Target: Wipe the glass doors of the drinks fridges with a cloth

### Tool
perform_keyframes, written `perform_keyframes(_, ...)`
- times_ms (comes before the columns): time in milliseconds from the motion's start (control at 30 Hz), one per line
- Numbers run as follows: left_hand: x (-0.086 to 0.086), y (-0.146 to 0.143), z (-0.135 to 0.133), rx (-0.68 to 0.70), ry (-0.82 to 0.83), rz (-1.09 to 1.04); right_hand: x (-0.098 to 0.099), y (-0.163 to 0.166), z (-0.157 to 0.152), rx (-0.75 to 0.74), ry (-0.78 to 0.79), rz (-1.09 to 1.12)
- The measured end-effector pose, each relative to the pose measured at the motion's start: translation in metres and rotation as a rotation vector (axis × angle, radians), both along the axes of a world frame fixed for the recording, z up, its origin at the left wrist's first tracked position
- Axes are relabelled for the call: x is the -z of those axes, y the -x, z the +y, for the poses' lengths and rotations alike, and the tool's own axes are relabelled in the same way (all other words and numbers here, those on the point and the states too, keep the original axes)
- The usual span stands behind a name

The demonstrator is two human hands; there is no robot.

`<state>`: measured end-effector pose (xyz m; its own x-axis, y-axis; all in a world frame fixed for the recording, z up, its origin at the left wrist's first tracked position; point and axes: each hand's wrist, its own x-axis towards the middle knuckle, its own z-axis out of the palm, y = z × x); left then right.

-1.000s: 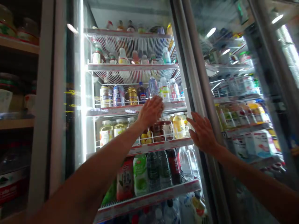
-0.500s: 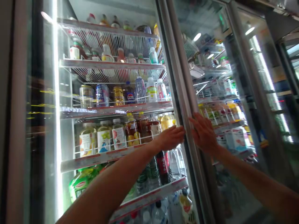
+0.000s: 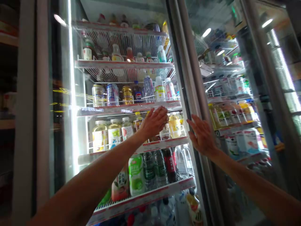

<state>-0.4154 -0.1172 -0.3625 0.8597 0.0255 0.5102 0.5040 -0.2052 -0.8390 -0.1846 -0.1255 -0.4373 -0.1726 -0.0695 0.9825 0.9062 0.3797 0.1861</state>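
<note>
My left hand point(image 3: 154, 124) reaches up before the glass door point(image 3: 152, 9) of a lit drinks cooler, its fingers stretched and close together. It seems to lie flat on the glass and holds nothing; the contact itself is hard to see. Farther right, my right hand point(image 3: 201, 135) has its fingers spread against the metal door frame point(image 3: 191, 78). Behind my left hand stand bottled drinks, among them a yellow bottle point(image 3: 174, 125). Above is a shelf of cans and bottles, with a gold can point(image 3: 127, 95).
Lower down, a green-labelled bottle point(image 3: 136, 175) and a dark red-labelled bottle point(image 3: 170, 164) stand on a wire shelf. A second glass-fronted section with cartons point(image 3: 251, 141) lies to the right. At the left edge is a dark shelf point(image 3: 9, 124).
My left hand has moved left and up, away from the door frame and over the glass. My right hand stays at the frame. The view has shifted, so the cooler appears farther right.
</note>
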Motion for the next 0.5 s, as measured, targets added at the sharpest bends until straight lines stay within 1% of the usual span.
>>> perform_keyframes(33,0.000,0.012,-0.003,-0.002,-0.008,0.019,0.000,0.008,0.001,-0.011,0.004,-0.012)
perform_keyframes(133,0.004,0.042,-0.014,0.007,0.019,0.304,-0.002,0.036,0.003,-0.041,0.008,-0.053)
perform_keyframes(167,0.005,0.051,-0.018,-0.006,0.015,0.301,-0.003,0.045,0.003,-0.053,0.003,-0.060)
perform_keyframes(200,0.007,0.059,-0.021,-0.033,-0.004,0.204,-0.004,0.054,0.003,-0.068,-0.001,-0.065)
perform_keyframes(267,0.008,0.076,-0.028,-0.087,-0.059,-0.081,-0.005,0.070,0.003,-0.097,-0.001,-0.068)
perform_keyframes(300,0.009,0.085,-0.032,-0.098,-0.066,-0.127,-0.006,0.078,0.003,-0.111,0.002,-0.070)
perform_keyframes(333,0.010,0.094,-0.036,-0.098,-0.048,-0.071,-0.007,0.084,0.003,-0.121,0.008,-0.077)
perform_keyframes(400,0.011,0.113,-0.043,-0.077,0.019,0.192,-0.009,0.095,0.002,-0.135,0.015,-0.105)
perform_keyframes(433,0.010,0.122,-0.046,-0.072,0.036,0.270,-0.010,0.099,0.001,-0.141,0.016,-0.118)
perform_keyframes(467,0.008,0.131,-0.049,-0.074,0.026,0.250,-0.011,0.104,0.001,-0.145,0.017,-0.126)
perform_keyframes(500,0.007,0.138,-0.051,-0.086,-0.008,0.136,-0.012,0.108,0.001,-0.148,0.019,-0.129)
